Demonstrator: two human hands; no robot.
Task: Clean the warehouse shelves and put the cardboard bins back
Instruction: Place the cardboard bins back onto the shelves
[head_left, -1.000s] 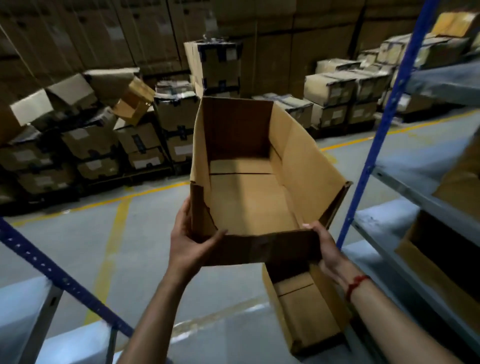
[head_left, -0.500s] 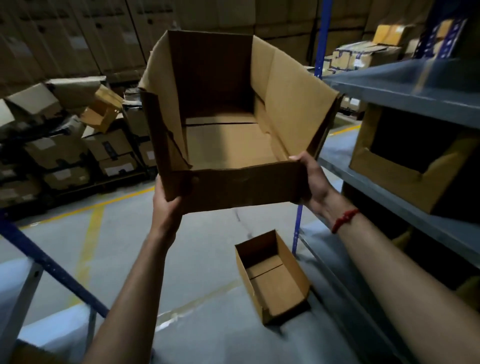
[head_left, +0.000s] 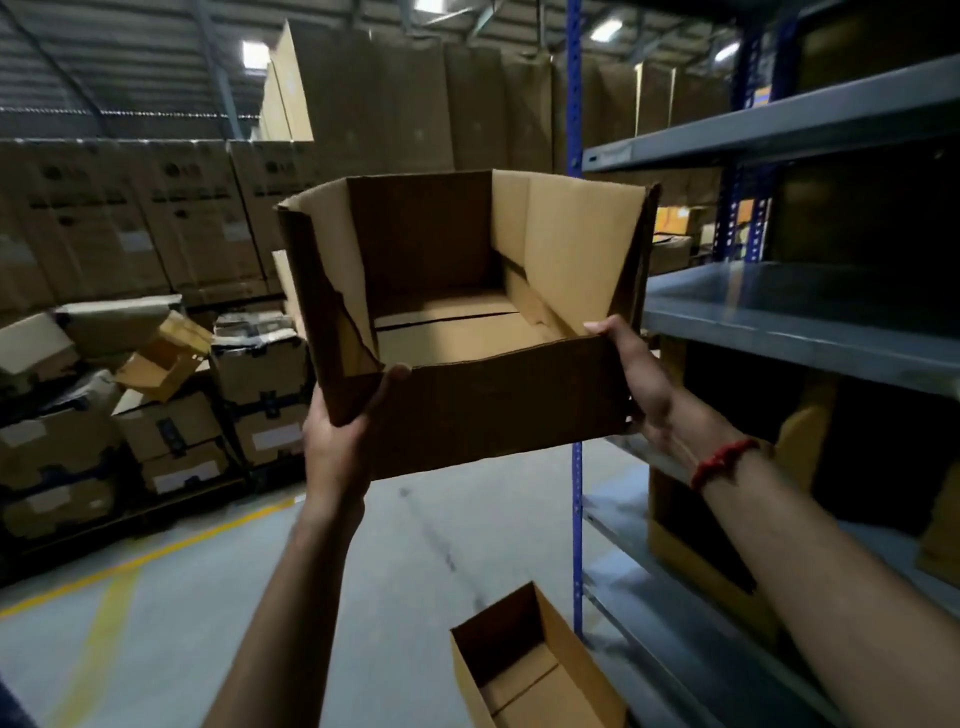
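Grey floor (head_left: 415, 571) is seen below both hands, with yellow lines (head_left: 130, 561) painted down-left of the left hand (head_left: 337, 441). One small open cardboard box (head_left: 535, 670) is set on the floor below the right hand (head_left: 639, 384), just beside the blue upright (head_left: 575, 519) of the shelf unit. Stacked cardboard boxes (head_left: 171, 441), some crushed, are piled left of the left hand; their base cannot be made out. Grey metal shelves are found right of the right hand. One shelf (head_left: 805, 322) is level with it. A lower shelf (head_left: 649, 623), under the right forearm, is loaded with an open-fronted cardboard bin (head_left: 691, 561). A higher shelf (head_left: 779, 124) is seen edge-on, top hidden.
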